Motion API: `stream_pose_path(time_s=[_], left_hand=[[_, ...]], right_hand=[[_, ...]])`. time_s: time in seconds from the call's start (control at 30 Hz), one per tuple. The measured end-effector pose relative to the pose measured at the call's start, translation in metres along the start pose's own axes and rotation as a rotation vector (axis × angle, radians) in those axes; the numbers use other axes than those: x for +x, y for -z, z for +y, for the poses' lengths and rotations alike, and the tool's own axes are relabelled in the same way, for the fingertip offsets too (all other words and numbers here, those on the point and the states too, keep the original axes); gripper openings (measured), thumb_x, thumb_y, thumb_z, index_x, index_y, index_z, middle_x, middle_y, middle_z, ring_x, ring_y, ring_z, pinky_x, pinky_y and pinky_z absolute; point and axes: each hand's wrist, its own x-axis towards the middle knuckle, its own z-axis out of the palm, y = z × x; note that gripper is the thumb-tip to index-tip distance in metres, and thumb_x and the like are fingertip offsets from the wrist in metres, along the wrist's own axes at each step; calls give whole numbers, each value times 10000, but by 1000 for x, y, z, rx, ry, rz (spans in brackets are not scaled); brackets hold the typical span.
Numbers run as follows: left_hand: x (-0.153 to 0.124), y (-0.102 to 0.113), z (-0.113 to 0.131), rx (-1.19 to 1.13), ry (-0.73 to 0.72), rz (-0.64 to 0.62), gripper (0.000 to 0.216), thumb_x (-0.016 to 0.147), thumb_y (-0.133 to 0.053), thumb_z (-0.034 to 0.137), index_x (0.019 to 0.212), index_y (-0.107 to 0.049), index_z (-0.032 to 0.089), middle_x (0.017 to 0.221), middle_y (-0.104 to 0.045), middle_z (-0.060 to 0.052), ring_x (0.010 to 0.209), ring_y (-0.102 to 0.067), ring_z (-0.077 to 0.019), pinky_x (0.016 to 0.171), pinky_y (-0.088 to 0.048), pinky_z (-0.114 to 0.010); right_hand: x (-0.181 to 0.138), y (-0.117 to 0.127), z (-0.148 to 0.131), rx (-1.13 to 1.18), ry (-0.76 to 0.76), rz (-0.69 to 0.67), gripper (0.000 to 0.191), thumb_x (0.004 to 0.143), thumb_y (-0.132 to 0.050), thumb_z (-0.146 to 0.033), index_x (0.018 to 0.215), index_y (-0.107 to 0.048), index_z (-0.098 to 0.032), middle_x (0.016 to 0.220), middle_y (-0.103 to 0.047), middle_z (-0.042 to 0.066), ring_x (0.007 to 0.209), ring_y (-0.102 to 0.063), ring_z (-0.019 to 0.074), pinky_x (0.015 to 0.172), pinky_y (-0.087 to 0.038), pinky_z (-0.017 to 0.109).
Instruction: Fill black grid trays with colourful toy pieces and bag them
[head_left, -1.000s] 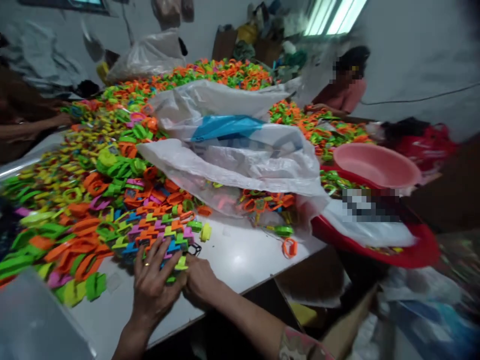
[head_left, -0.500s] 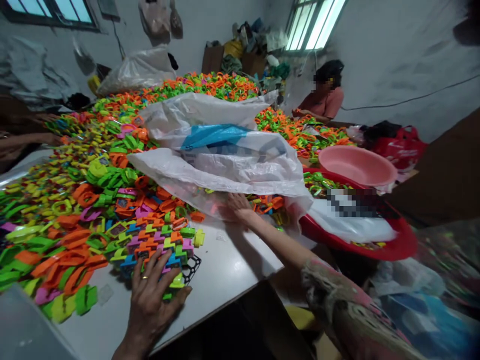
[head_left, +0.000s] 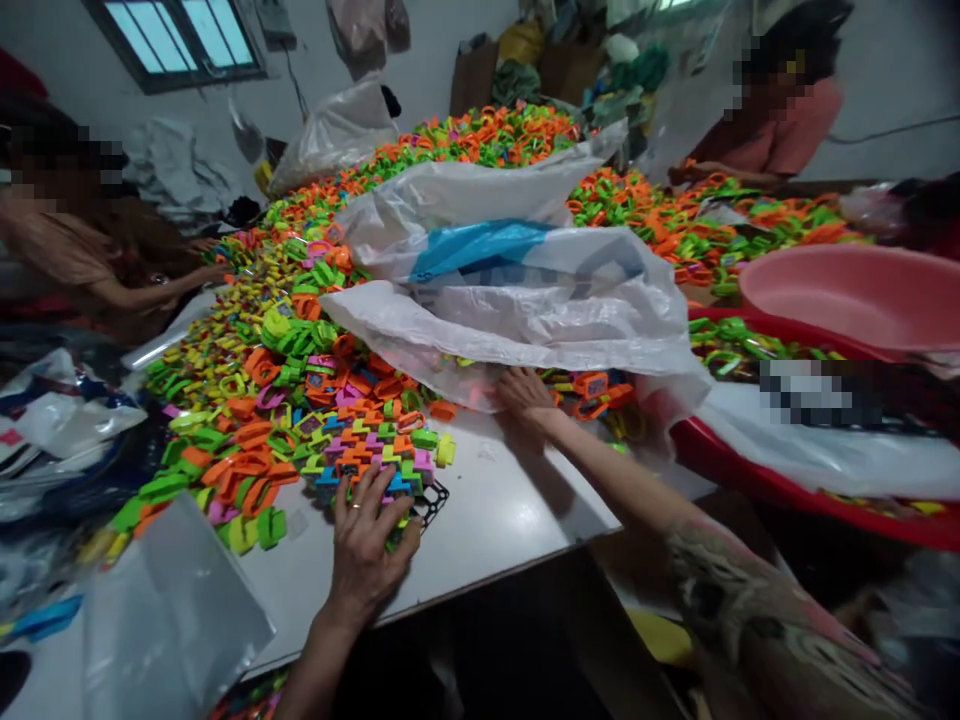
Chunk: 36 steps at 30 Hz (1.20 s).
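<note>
My left hand [head_left: 371,545] lies on the near side of the rows of bright toys [head_left: 379,440], fingers fairly spread, their tips resting on top and gripping nothing. The toys sit just beyond and under those fingertips; a bare corner of black rack [head_left: 435,500] shows right beside them. My right hand [head_left: 526,392] is at the lower edge of the white sack [head_left: 540,330], near some orange toys [head_left: 596,390]; I can't tell whether its fingers hold anything.
</note>
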Motion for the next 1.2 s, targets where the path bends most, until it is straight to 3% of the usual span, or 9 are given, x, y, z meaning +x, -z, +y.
stream_pose_path(time_s=[0.13, 0.27, 0.43, 0.67, 0.77, 0.87, 0.97, 1.07, 1.2], left_hand=[[1, -2, 3, -4, 5, 22, 77, 818, -572, 208, 878, -621, 204, 1219, -602, -122, 1243, -475, -294, 1066, -267, -581], [0, 2, 1, 14, 11, 9, 94, 821, -563, 216, 897, -617, 209, 1230, -597, -125, 1246, -472, -298, 1063, -265, -575], [15, 11, -1, 13, -27, 2, 238, 845, -543, 284, 1077, -572, 237, 1288, -546, -139, 1216, -495, -294, 1051, -263, -569], [30, -4, -2, 28, -67, -85, 243, 856, -479, 203, 1084, -563, 222, 1187, -617, -103, 1133, -553, -273, 1017, -320, -525], [25, -5, -5, 12, -65, -81, 240, 874, -463, 197, 1099, -542, 221, 1194, -608, -108, 1148, -540, -265, 1011, -331, -520], [23, -1, -6, -3, -67, -111, 238, 890, -451, 206, 1116, -524, 225, 1221, -592, -99, 1176, -517, -254, 1034, -308, -523], [25, 0, -2, 5, -45, -119, 237, 896, -447, 192, 1121, -519, 211, 1214, -581, -110, 1173, -508, -248, 1046, -295, -529], [25, 1, 0, 2, -17, -119, 226, 901, -454, 209, 1112, -536, 197, 1163, -574, -124, 1161, -505, -244, 1049, -309, -520], [22, 0, 0, -14, -20, -112, 269, 906, -467, 310, 1124, -534, 169, 1117, -568, -135, 1147, -505, -255, 1050, -316, -522]], right_hand=[[-20, 4, -15, 42, 143, 57, 269, 910, -411, -121, 1069, -621, -173, 1063, -595, 113, 1013, -473, 240, 905, -345, 398], [-83, -21, -51, 137, 306, 82, 255, 921, -398, -109, 1031, -617, -180, 1008, -610, 88, 929, -515, 196, 810, -398, 327], [-133, -43, -65, 250, 103, 155, 229, 950, -378, -179, 1008, -600, -166, 989, -611, 99, 869, -557, 177, 749, -416, 285], [-104, -22, -70, 273, -284, -72, 266, 873, -512, -216, 1124, -550, -136, 987, -652, 122, 865, -610, 212, 693, -408, 268], [-95, -11, -86, 503, -369, -58, 317, 867, -515, -257, 1167, -533, -155, 908, -665, 81, 764, -612, 180, 648, -398, 244], [-93, -10, -113, 995, -285, 103, 479, 786, -605, -327, 1231, -493, -192, 864, -645, 21, 656, -573, 138, 590, -406, 219], [-95, -31, -150, 1323, -136, 154, 315, 730, -583, -234, 1042, -591, -188, 852, -630, 3, 679, -560, 131, 608, -435, 217], [-94, -62, -177, 1331, -144, 94, 123, 725, -490, -150, 785, -595, -169, 721, -597, -1, 657, -540, 136, 598, -437, 224], [-90, -77, -182, 1223, -120, 101, 131, 710, -487, -139, 803, -571, -177, 750, -591, 10, 674, -524, 145, 616, -435, 237]])
